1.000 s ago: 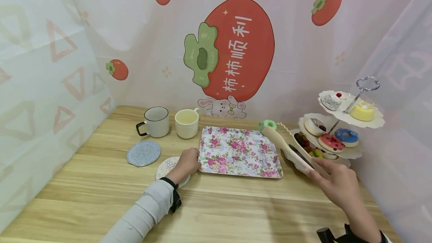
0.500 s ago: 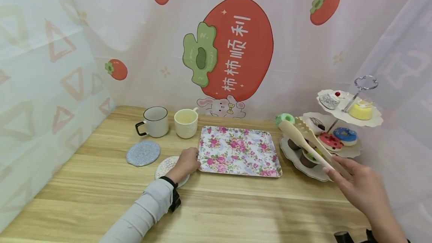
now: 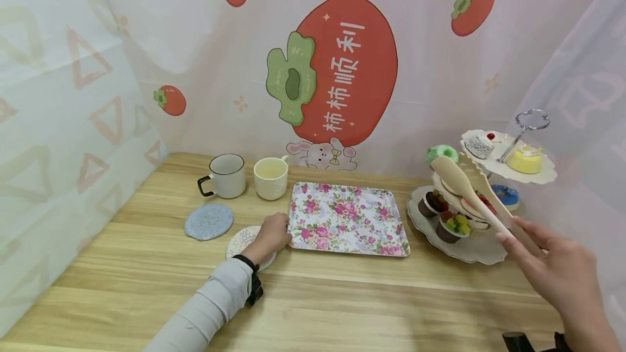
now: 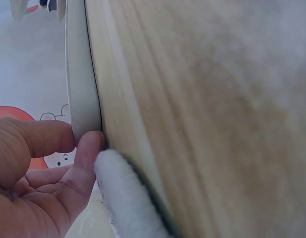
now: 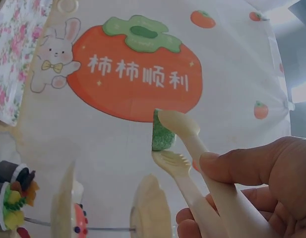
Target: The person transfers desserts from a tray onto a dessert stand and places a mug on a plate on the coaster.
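Note:
My right hand [image 3: 562,270] grips a pair of pale tongs [image 3: 481,200], thumb on one arm and fingers behind the other. Between the tong tips is a green ring-shaped donut [image 3: 442,153], held up in front of the tiered stand's left side; in the right wrist view the green piece [image 5: 163,133] shows edge-on between the spoon and fork ends. My left hand [image 3: 271,235] pinches the left edge of the floral tray [image 3: 347,219], above a patterned round coaster [image 3: 239,240]. The left wrist view shows thumb and finger at the tray's rim [image 4: 83,99].
A tiered stand [image 3: 540,175] with cakes, donuts and fruit cups is at the right. A white mug [image 3: 230,177], a cream cup [image 3: 270,179] and a blue-grey coaster [image 3: 208,222] lie left of the tray. A patterned cloth hangs behind.
My right hand has moved right and the donut in the tongs has gone right and up, from beside the tray's far right corner to the stand. My left hand has stayed at the tray.

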`<state>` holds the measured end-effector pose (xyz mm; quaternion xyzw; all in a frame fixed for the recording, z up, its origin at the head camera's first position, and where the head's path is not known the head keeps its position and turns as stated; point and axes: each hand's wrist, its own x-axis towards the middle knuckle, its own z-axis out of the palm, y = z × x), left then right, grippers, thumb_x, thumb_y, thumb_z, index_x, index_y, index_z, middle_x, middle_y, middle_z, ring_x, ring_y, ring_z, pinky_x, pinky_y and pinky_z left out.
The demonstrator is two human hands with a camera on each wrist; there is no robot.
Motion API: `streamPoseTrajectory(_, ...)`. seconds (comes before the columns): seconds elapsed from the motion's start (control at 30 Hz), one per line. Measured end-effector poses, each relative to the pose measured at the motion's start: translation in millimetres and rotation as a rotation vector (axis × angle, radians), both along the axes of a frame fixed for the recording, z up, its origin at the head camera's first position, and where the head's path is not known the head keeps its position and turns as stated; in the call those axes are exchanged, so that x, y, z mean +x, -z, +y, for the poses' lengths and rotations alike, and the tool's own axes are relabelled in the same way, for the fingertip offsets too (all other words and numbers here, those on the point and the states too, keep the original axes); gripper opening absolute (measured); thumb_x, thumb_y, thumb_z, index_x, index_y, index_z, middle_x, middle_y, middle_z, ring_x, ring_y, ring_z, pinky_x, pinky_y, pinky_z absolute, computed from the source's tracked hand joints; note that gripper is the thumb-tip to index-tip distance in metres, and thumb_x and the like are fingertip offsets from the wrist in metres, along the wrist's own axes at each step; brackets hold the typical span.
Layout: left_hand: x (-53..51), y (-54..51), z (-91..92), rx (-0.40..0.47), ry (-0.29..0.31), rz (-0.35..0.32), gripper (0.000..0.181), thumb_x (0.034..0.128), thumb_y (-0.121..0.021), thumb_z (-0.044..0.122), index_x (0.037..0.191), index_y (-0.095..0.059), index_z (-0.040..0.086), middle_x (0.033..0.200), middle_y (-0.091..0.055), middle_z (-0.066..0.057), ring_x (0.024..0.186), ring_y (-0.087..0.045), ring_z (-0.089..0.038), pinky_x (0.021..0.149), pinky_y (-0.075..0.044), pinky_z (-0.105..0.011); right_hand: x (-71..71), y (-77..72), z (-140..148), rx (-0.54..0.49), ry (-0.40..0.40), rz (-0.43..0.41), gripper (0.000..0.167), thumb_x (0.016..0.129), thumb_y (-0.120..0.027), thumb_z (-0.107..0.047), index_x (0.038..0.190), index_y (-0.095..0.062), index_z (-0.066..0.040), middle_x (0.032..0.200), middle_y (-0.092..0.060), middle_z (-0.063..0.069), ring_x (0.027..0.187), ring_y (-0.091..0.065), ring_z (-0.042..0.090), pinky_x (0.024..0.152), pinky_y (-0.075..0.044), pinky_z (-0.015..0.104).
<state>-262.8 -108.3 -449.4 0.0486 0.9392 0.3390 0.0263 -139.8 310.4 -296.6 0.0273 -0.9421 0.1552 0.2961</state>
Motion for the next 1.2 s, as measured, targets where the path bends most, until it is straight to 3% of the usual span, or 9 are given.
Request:
streamPoseTrajectory(0.3,-0.5,-0.3,0.2,-0.017,0.004,-0.002,0.037,0.0735,-0.059,-0.008,0.063,-0.030,0.012,0.060,-0.023,0.000,0.052,-0.024,-0.014,0.048,-0.023,-0.026,4.1,-12.3,14,-0.030,0.125,-0.068,0.050,0.085,-0.066,-0.032,0.115,-0.059,0.007,0.095,-0.058,0.037,0.070,-0.055,0.044,0.047,-0.032,0.030)
streamPoseTrajectory(0.47,0.4,0.1,0.8,-0.017,0.002,-0.009,0.037,0.0739,-0.060,-0.007,0.062,-0.030,0.011,0.059,-0.024,0.000,0.052,-0.025,-0.014,0.048,-0.024,-0.026,2.6,-11.0,25,-0.109,0.139,-0.018,0.047,0.085,-0.067,-0.024,0.114,-0.058,0.012,0.097,-0.057,0.038,0.055,-0.040,-0.007,0.041,-0.031,0.019)
streamPoseTrajectory(0.57,1.1,-0.2,0.9,-0.017,0.003,-0.010,0.038,0.0743,-0.060,-0.007,0.062,-0.030,0.012,0.059,-0.023,0.000,0.052,-0.024,-0.014,0.048,-0.024,-0.026,0.5,-8.7,32,-0.160,0.104,0.019,0.044,0.085,-0.066,-0.016,0.113,-0.056,0.016,0.097,-0.054,0.041,0.057,-0.028,-0.021,0.037,-0.030,0.015)
streamPoseTrajectory(0.63,1.1,0.0,1.0,-0.018,0.003,-0.010,0.038,0.0744,-0.060,-0.007,0.062,-0.030,0.011,0.059,-0.023,0.000,0.052,-0.024,-0.014,0.048,-0.023,-0.026,-1.2,-7.5,38,-0.210,0.092,0.018,0.044,0.085,-0.066,-0.013,0.114,-0.054,0.018,0.089,-0.062,0.033,0.056,-0.030,-0.023,0.038,-0.032,0.013)
streamPoseTrajectory(0.73,0.6,0.4,1.4,-0.018,-0.001,-0.014,0.038,0.0744,-0.061,-0.007,0.062,-0.031,0.011,0.059,-0.023,0.000,0.052,-0.025,-0.015,0.048,-0.024,-0.026,-1.5,-7.6,46,-0.309,0.084,-0.001,0.047,0.086,-0.064,-0.012,0.116,-0.049,0.021,0.078,-0.067,0.002,0.057,-0.036,-0.023,0.040,-0.034,0.011)
streamPoseTrajectory(0.8,0.3,0.9,1.7,-0.014,-0.004,-0.015,0.038,0.0743,-0.062,-0.007,0.061,-0.031,0.011,0.059,-0.024,0.000,0.052,-0.027,-0.015,0.048,-0.025,-0.026,-1.4,-10.0,48,-0.377,0.102,0.009,0.048,0.086,-0.064,-0.009,0.118,-0.047,0.022,0.071,-0.054,-0.025,0.056,-0.039,-0.021,0.042,-0.034,0.010)
streamPoseTrajectory(0.93,0.0,1.1,2.1,-0.011,-0.005,-0.011,0.038,0.0738,-0.062,-0.007,0.061,-0.031,0.011,0.059,-0.025,-0.001,0.052,-0.027,-0.015,0.048,-0.026,-0.026,-3.7,-11.1,62,-0.431,0.170,-0.005,0.050,0.087,-0.061,-0.010,0.123,-0.043,0.020,0.071,-0.033,-0.045,0.057,-0.035,-0.022,0.045,-0.031,0.008)
streamPoseTrajectory(1.03,-0.1,0.9,1.7,-0.015,-0.005,-0.007,0.038,0.0736,-0.061,-0.008,0.062,-0.030,0.011,0.059,-0.025,-0.001,0.052,-0.027,-0.015,0.048,-0.025,-0.026,-21.1,14.4,113,-0.432,0.186,-0.031,0.053,0.088,-0.062,-0.015,0.135,-0.044,0.002,0.079,-0.040,-0.038,0.063,-0.035,-0.020,0.049,-0.031,0.008)
streamPoseTrajectory(1.2,0.3,-0.3,1.1,-0.022,-0.002,-0.008,0.035,0.0740,-0.060,-0.007,0.062,-0.032,0.011,0.059,-0.026,0.000,0.051,-0.029,-0.014,0.047,-0.026,-0.026,-66.5,85.1,233,-0.387,0.199,0.013,0.060,0.083,-0.070,-0.025,0.137,-0.044,-0.026,0.092,-0.040,-0.034,0.073,-0.040,-0.016,0.053,-0.034,0.007)
